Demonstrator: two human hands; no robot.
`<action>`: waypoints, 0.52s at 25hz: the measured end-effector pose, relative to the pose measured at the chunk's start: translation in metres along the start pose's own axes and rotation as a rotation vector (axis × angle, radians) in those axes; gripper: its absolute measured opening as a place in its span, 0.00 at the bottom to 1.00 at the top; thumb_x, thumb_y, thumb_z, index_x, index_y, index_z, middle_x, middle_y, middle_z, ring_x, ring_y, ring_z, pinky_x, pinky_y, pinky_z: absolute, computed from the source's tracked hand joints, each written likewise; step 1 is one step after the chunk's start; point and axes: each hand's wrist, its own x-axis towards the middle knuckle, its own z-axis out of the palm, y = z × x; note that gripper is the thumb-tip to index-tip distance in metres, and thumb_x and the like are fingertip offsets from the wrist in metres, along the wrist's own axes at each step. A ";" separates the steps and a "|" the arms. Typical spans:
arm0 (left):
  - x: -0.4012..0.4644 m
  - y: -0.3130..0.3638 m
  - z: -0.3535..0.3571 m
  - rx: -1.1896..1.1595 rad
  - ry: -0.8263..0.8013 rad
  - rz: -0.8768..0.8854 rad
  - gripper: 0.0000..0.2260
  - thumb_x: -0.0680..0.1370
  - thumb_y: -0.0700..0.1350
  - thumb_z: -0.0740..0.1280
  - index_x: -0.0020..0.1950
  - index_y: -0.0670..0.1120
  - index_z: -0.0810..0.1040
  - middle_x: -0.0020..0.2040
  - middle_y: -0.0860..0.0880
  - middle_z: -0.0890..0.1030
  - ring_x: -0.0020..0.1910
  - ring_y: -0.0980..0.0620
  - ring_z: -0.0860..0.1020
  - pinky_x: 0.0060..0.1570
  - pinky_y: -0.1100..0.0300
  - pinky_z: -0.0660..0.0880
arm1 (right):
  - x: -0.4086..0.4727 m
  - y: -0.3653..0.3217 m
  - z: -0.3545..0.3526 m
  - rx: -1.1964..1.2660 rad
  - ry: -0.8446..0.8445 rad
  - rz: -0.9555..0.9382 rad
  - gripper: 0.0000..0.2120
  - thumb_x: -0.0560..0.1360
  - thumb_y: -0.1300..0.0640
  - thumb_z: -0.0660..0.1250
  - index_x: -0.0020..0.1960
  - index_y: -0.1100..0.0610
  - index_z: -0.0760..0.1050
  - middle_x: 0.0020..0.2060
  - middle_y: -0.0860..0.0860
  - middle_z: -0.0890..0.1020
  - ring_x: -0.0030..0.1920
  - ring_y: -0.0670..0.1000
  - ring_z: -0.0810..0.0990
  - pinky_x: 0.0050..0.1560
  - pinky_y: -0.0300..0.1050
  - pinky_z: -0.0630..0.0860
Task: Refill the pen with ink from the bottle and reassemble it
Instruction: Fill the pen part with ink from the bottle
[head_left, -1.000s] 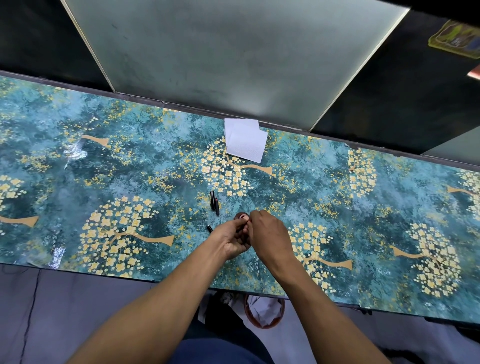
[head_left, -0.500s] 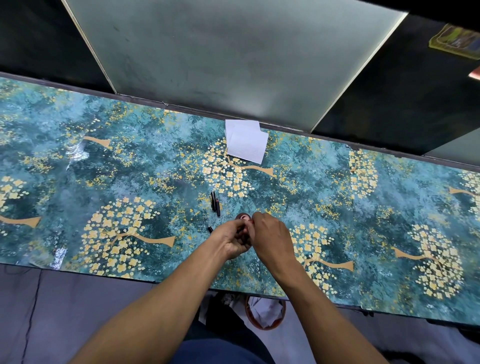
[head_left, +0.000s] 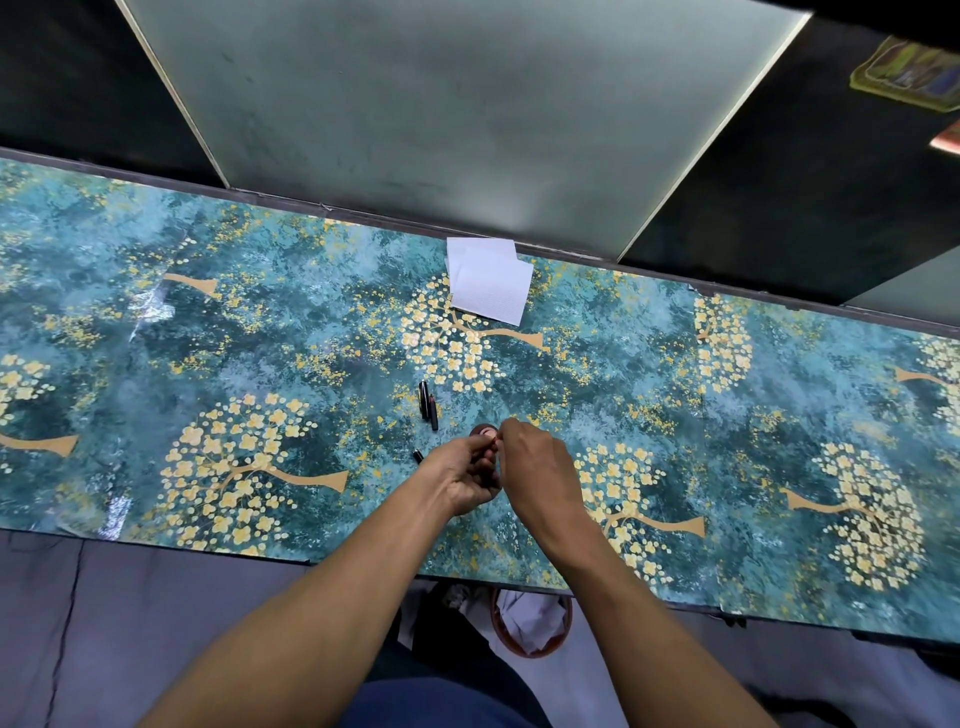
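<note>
At the frame's centre, your left hand (head_left: 465, 480) and right hand (head_left: 535, 467) meet over the ink bottle (head_left: 484, 431), likely for filling; whether the fingers pinch anything is hidden.

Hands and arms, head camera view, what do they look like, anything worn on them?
Both forearms are bare to the bottom edge of the picture, with no sleeves showing. The left hand and right hand wear no gloves; no watch, bracelet or ring shows.
</note>
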 end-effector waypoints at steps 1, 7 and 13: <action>0.001 0.000 0.000 0.000 -0.002 0.000 0.12 0.79 0.40 0.67 0.35 0.41 0.74 0.24 0.49 0.72 0.20 0.56 0.67 0.35 0.63 0.66 | 0.001 0.000 0.001 -0.030 -0.006 0.006 0.08 0.83 0.57 0.58 0.57 0.60 0.73 0.50 0.58 0.81 0.45 0.60 0.80 0.39 0.48 0.64; 0.004 0.001 -0.001 0.007 -0.014 0.002 0.10 0.78 0.39 0.67 0.37 0.41 0.74 0.25 0.48 0.73 0.20 0.56 0.68 0.33 0.63 0.66 | 0.000 0.003 0.007 -0.039 -0.006 0.034 0.09 0.84 0.54 0.57 0.56 0.59 0.72 0.48 0.57 0.81 0.44 0.60 0.80 0.37 0.49 0.66; 0.005 0.001 -0.001 0.027 -0.012 -0.001 0.11 0.79 0.39 0.66 0.37 0.41 0.75 0.25 0.48 0.73 0.20 0.56 0.68 0.31 0.63 0.66 | 0.003 0.004 0.002 -0.015 -0.026 -0.022 0.07 0.83 0.57 0.60 0.57 0.58 0.73 0.49 0.56 0.80 0.45 0.60 0.80 0.38 0.48 0.66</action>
